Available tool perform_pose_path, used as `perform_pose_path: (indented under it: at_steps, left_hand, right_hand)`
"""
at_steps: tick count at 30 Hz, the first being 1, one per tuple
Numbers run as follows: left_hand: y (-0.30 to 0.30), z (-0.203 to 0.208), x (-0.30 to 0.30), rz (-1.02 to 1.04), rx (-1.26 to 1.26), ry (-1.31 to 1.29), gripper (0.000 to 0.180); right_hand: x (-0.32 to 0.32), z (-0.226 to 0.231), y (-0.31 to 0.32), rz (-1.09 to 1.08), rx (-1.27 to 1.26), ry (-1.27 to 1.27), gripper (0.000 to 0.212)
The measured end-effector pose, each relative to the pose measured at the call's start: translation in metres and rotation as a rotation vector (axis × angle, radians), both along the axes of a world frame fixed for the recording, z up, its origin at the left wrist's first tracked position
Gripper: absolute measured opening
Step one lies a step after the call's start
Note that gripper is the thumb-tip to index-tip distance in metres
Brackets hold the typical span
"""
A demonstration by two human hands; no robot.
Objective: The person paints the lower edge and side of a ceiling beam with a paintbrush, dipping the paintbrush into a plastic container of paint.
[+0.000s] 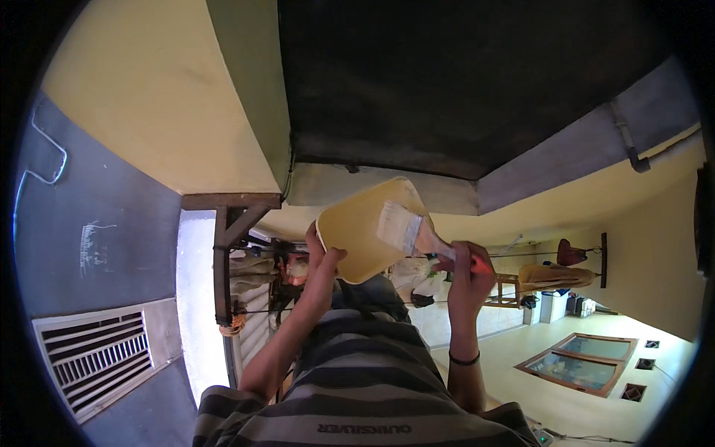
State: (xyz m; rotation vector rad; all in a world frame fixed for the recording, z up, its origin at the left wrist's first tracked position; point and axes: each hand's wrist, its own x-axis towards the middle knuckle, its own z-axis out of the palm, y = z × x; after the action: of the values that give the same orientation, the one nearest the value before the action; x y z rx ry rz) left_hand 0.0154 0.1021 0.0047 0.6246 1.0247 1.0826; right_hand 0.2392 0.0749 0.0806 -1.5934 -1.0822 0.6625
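Two things are in my grip, a tub (pixel 354 235) and a brush (pixel 414 234). The tub is near the middle of my view, tipped so that I look into its hollow side. The brush lies over the tub's 3 o'clock part, and its handle runs out toward 4 o'clock. My left hand (pixel 322 267) pinches the tub's rim at about 8 o'clock, thumb on the inside and fingers round the outside. My right hand (pixel 469 281), at 4 o'clock from the tub, is wrapped around the brush handle.

The tub looks like thin plastic, so I think it is light and stiff, but its wall may bend a bit if I squeeze hard. A wet rim could be slippery, so thumb in and fingers out seems a good way to hold it. The brush should be light too. Its handle looks hard and its hairs look soft, so the handle, close to the metal band, is the best place to hold.

The tub is pale yellow with round corners. The brush is wide and flat, with white hairs, white smears on the band and some red at the far end of the handle. I can't tell if the hairs touch the tub's wall or hang just over it, or if anything runny is inside
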Motion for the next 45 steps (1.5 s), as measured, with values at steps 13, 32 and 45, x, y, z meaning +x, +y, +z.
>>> perform_pose_path:
  at_steps: [13,32,45]
  left_hand:
    - [0.011,-0.037,0.014,0.106,0.075,0.143,0.074]
    - [0.078,-0.040,0.124,0.088,0.095,-0.076,0.076]
    - [0.142,-0.032,0.270,-0.041,0.174,-0.263,0.078]
  right_hand:
    - [0.009,-0.007,0.033,0.475,0.100,-0.379,0.016]
    - [0.141,-0.015,0.089,-0.107,-0.075,0.455,0.039]
    - [0.326,0.140,0.161,-0.275,0.162,-0.765,0.041]
